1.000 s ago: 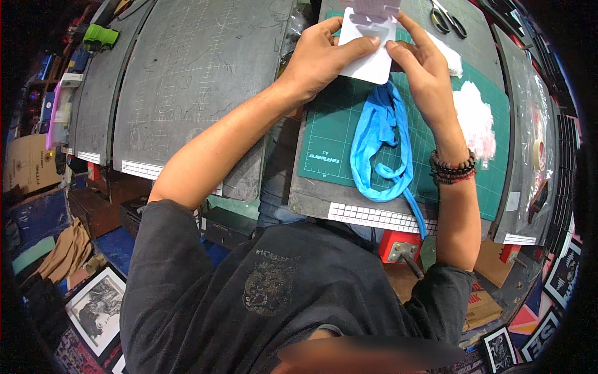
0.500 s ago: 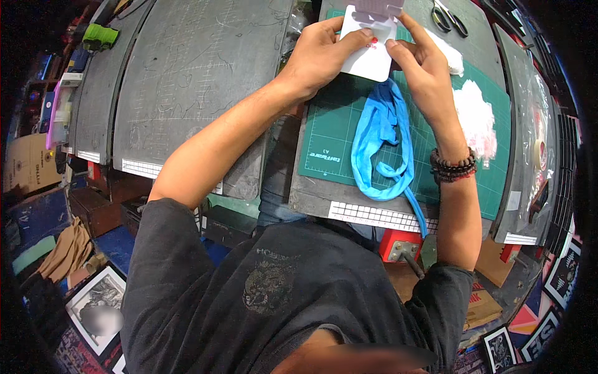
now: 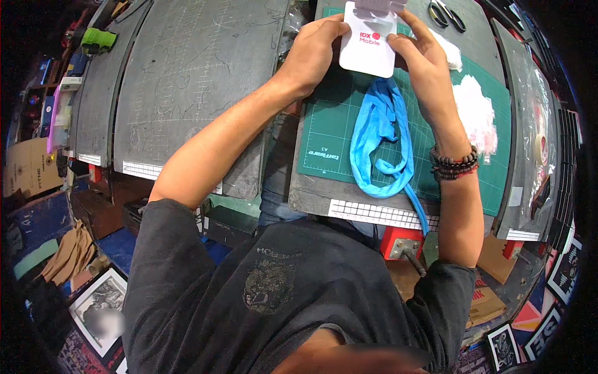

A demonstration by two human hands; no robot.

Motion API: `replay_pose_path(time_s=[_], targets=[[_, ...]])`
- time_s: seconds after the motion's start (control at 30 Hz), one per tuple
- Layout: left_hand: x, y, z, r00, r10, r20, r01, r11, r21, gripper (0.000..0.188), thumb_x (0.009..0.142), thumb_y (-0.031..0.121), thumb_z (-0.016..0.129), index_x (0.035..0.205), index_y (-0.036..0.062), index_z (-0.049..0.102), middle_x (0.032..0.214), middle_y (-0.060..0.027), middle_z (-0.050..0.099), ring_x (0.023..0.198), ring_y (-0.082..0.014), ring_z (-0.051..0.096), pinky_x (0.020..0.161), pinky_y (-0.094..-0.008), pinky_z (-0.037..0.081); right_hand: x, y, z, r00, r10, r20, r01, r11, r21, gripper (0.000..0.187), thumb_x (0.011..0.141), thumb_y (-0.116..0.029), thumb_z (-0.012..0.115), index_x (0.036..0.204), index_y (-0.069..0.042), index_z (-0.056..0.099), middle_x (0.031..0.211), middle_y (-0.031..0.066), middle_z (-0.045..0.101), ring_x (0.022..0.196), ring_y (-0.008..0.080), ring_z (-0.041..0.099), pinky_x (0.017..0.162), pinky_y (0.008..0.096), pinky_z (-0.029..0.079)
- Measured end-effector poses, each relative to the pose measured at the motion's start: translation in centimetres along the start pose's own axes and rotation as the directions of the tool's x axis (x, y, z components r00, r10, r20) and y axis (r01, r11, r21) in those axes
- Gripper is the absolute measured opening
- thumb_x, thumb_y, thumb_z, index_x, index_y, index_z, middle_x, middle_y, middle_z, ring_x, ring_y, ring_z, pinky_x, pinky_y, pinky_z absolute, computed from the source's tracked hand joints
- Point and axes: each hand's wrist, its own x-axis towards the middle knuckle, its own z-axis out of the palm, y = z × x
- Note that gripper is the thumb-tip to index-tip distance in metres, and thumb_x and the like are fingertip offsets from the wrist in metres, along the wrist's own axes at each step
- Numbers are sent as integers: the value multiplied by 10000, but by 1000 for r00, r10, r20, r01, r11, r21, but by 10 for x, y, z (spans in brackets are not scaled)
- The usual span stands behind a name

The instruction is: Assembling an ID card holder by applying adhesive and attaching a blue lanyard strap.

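**A:** Where is the white card (image 3: 367,59), and how is it held?

**B:** Above the green cutting mat (image 3: 330,134), the left hand (image 3: 313,53) pinching its left edge, the right hand (image 3: 427,62) its right.

**A:** What could go wrong?

**B:** Only edges are gripped: a slack thumb might drop it onto the blue cloth (image 3: 377,121) nearby; squeezing inward could bend it.

PASSAGE: afforded along the left side of the green mat (image 3: 329,128) and over the left worktop (image 3: 193,81) | BLOCKED: mat's middle by blue cloth (image 3: 363,149), right side by white bundle (image 3: 476,115) | OVERHEAD: far end overhung by white card (image 3: 367,57)
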Motion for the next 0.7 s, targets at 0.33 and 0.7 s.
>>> replay_pose_path(time_s=[0.33, 0.7], targets=[[-18, 23, 20, 985, 98, 143, -128, 967, 219, 429, 1115, 280, 437, 1409, -8, 557, 1061, -82, 709, 963, -123, 649, 876, -286, 518, -2, 5, 6, 999, 15, -41, -7, 982, 190, 537, 911, 50, 596, 1426, -14, 458, 1225, 146, 640, 1002, 209, 683, 811, 309, 583], [-18, 18, 21, 981, 103, 165, -149, 942, 302, 466, 1113, 340, 470, 1442, 20, 552, 1052, -66, 704, 911, -110, 618, 824, -282, 521, -6, 3, 15, 996, 7, -90, 20, 954, 298, 507, 919, 63, 601, 1400, -13, 459, 1196, 134, 635, 1005, 213, 670, 849, 321, 581]])
